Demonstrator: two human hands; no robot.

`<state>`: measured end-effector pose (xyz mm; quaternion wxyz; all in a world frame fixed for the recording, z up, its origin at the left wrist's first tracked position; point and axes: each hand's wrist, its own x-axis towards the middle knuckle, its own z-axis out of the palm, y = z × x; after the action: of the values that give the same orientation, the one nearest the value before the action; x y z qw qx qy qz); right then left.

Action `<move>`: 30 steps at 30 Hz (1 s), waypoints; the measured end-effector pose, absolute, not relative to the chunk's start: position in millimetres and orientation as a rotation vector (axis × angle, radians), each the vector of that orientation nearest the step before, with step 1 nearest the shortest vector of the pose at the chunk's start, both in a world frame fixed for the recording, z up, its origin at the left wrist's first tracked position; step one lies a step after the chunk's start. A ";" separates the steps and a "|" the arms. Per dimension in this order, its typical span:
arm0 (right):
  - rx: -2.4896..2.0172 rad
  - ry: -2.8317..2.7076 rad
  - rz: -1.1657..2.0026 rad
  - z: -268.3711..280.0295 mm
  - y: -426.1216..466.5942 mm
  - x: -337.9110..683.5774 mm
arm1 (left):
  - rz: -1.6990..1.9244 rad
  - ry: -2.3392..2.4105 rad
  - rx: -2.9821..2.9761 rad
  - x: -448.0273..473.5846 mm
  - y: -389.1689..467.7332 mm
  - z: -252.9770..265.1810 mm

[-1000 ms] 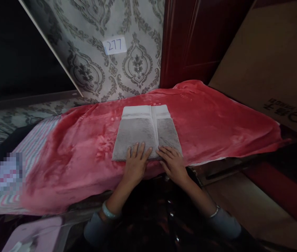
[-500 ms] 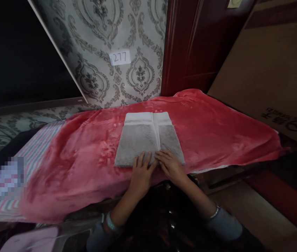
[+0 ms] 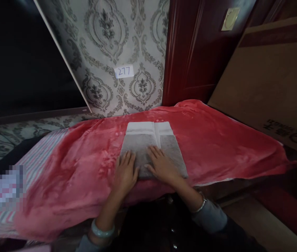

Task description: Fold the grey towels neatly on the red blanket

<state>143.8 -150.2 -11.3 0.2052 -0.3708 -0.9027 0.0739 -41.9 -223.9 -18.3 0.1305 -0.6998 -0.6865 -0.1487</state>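
A grey folded towel (image 3: 143, 145) with a white band across its far end lies flat on a red blanket (image 3: 211, 140). A lengthwise seam runs down it, right of its middle, where two folded edges meet. My left hand (image 3: 125, 172) rests on the towel's near left corner, fingers stretched out and slightly apart. Flat on the near middle of the towel is my right hand (image 3: 163, 166), its fingertips by the seam and its thumb pointing left. Neither hand grips anything.
The blanket covers a low surface against a patterned wall (image 3: 106, 28) bearing a paper label (image 3: 124, 71). A large dark screen (image 3: 27, 59) stands left. A cardboard box (image 3: 271, 77) leans at right. Striped cloth (image 3: 46, 143) shows at the blanket's left end.
My hands have moved apart from the near edge by the seam. The left slid to the towel's left corner; the right moved farther onto the towel. The view has tilted up slightly.
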 end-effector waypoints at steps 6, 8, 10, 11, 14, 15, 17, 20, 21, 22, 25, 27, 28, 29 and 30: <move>-1.143 -2.598 0.242 -30.1 -155.5 137.2 | -0.313 -2.028 -2.004 -46.2 -224.0 -40.7; -1.141 -2.582 0.232 -31.2 -156.1 138.4 | -0.322 -2.020 -2.009 -46.8 -224.6 -42.6; -1.137 -2.573 0.223 -30.8 -155.9 138.9 | -0.324 -2.021 -2.007 -47.2 -224.8 -42.1; -1.135 -2.571 0.220 -30.6 -155.6 138.8 | -0.321 -2.025 -2.001 -47.4 -224.9 -41.6; -1.138 -2.572 0.213 -30.9 -154.9 137.9 | -0.314 -2.033 -1.987 -47.5 -224.9 -40.9; -1.143 -2.569 0.210 -31.4 -154.8 137.6 | -0.315 -2.032 -1.987 -47.4 -225.0 -41.0; -1.150 -2.557 0.203 -32.9 -155.3 137.3 | -0.321 -2.030 -1.995 -47.3 -225.8 -41.4; -1.143 -2.545 0.198 -34.8 -156.9 138.8 | -0.353 -2.041 -2.012 -48.9 -228.5 -40.3; -1.141 -2.549 0.201 -34.7 -157.2 139.9 | -0.374 -2.047 -2.025 -50.6 -229.4 -38.7; -1.141 -2.558 0.208 -33.6 -157.1 141.1 | -0.404 -2.054 -2.042 -53.0 -229.8 -36.3; -1.143 -2.577 0.230 -23.2 -151.6 143.2 | -0.551 -2.067 -2.105 -65.2 -222.8 -23.6; -1.139 -2.569 0.242 -9.6 -141.6 140.3 | -0.675 -2.033 -2.147 -75.9 -206.7 -12.1; -1.139 -2.561 0.242 -1.5 -134.4 137.0 | -0.720 -2.001 -2.175 -81.2 -194.8 -6.3; -1.141 -2.553 0.237 6.6 -126.0 132.5 | -0.743 -1.969 -2.207 -85.9 -180.8 -0.9; -1.148 -2.547 0.230 14.1 -116.7 127.1 | -0.736 -1.946 -2.239 -89.8 -165.4 3.8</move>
<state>127.1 -116.7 14.1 0.1685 -0.4036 -0.8956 0.0807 -89.8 -165.4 3.8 0.0423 -0.7319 -0.6361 -0.2406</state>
